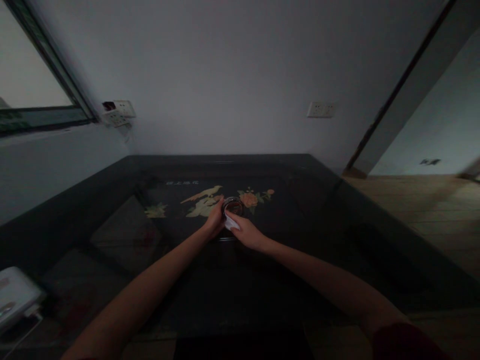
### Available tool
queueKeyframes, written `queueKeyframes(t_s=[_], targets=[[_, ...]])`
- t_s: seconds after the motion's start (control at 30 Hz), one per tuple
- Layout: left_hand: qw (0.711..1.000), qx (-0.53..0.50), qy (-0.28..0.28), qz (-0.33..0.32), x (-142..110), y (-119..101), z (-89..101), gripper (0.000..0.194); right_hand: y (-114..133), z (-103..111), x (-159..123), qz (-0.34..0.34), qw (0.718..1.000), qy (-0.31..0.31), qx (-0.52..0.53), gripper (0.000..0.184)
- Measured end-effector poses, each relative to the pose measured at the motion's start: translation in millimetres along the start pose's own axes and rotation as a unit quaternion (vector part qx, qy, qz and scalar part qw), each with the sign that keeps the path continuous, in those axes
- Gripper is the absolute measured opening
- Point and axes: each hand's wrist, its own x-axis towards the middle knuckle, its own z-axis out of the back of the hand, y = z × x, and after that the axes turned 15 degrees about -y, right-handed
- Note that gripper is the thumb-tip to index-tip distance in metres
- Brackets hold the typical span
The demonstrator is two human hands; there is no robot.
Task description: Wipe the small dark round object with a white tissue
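My left hand (215,219) is closed round the left side of a small round shiny container (237,202) with a glossy rim. Whether it is glass or metal is hard to tell in the dim light. Its open top faces up toward me. In my right hand (249,233) is a white cloth or tissue (231,223), bunched under the fingers. The fingers of that hand reach over the container's near rim, and the thumb is partly hidden. Both hands meet above the middle of the dark glossy table (240,285).
Birds and orange flowers (249,200) are printed on the tabletop. A white device (17,297) with a cable sits at the left edge. Wall sockets (321,109) and a power strip (115,118) are on the walls behind. A window (37,65) is at upper left, wooden floor (423,200) at right.
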Motion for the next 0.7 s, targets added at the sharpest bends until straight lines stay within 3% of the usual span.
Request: queueKeyframes(t_s=[0.1,0.2,0.47,0.7], targets=[[1.000,-0.002,0.009,0.007,0.3,-0.9,0.3,0.032,1.7,8.5,1.4,0.042,0.995,0.017,-0.087,0.057],[1.000,0.004,0.010,0.021,-0.7,-2.4,1.1,0.034,4.6,17.0,3.6,0.037,0.990,0.010,-0.136,0.050],[1.000,-0.005,0.002,0.027,-4.2,-5.1,2.4,0.030,10.8,41.6,16.6,0.064,0.991,-0.049,-0.110,0.028],[0.999,-0.013,0.012,0.039,-1.7,-5.0,3.2,0.027,11.0,66.9,28.8,0.091,0.986,-0.111,-0.088,0.027]])
